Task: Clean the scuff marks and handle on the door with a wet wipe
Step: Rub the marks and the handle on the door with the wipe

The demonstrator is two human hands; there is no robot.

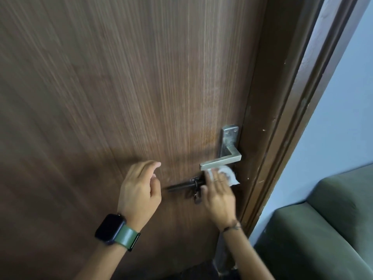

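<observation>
Fingers [219,181] of our right hand [219,196] press the wet wipe [229,175] flat against the door [131,87] just below the lever handle [220,161], presumably scrubbing there; our left hand [139,188] hovers loosely curled, empty, near the sliding bolt [181,185].

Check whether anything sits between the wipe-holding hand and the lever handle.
Nothing visible does. The right hand presses the wet wipe against the door directly under the lever handle; the dark latch bolt sits lower left.
</observation>
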